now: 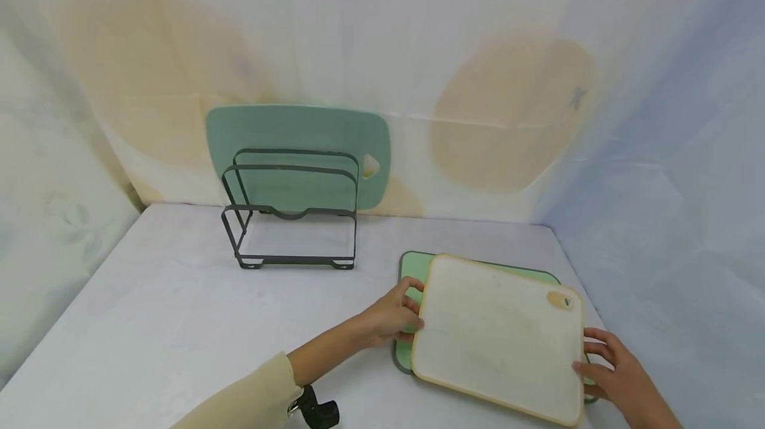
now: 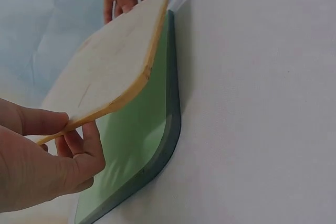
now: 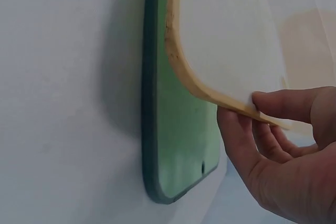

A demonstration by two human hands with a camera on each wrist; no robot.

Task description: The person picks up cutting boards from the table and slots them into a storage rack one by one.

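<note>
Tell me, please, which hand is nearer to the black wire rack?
Left. The left hand grips the white board's edge on the side facing the rack; the right hand holds the far edge.

Your white board [image 1: 499,336] hid most of the green board [image 1: 412,269] beneath. The frame's bottom edge cut off your right hand [image 1: 621,376] at the wrist.

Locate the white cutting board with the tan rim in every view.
Head: the white cutting board lies lower right, held at both ends.
Left wrist: it runs from lower left to top centre.
Right wrist: it fills the upper right.
Shared landmark: the green cutting board beneath it.
</note>
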